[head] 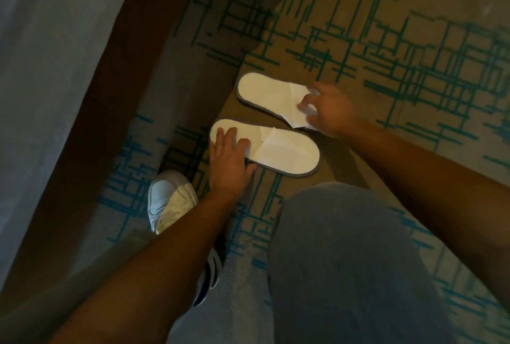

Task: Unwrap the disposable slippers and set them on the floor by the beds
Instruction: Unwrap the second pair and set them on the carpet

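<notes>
Slippers, two flat white disposable ones with grey-edged soles, lie side by side on the teal-lined brown carpet. My left hand presses flat, fingers spread, on the near slipper; my right hand pinches the far slipper by its strap.

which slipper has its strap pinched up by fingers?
The far slipper: the right hand pinches its strap. The near slipper just has the left hand flat on its heel.
</notes>
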The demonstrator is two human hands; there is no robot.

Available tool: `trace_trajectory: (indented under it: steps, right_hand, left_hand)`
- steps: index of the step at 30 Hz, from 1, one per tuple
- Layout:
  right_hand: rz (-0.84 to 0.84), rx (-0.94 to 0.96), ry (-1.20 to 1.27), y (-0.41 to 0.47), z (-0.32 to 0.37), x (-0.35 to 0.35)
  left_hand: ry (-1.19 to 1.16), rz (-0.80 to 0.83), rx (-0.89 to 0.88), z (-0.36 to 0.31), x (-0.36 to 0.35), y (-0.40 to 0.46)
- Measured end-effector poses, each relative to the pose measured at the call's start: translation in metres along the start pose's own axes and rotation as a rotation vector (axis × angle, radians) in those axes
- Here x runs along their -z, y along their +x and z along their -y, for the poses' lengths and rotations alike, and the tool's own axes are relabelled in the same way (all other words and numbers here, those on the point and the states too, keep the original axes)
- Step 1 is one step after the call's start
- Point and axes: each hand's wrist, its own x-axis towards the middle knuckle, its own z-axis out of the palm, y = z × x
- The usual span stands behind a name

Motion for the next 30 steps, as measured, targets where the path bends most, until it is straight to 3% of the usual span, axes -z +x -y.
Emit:
trace_trajectory:
  steps: [16, 30]
  right_hand:
    - [-0.052, -0.070, 0.019, -0.010, 0.011, -0.002]
    - [0.009, -0.058, -0.086, -0.012, 0.019, 0.009]
  left_hand:
    - [0.025, 0.083, -0.141, -0.004, 0.008, 0.006]
    - [0.081, 0.039, -0.076, -0.021, 0.003, 0.006]
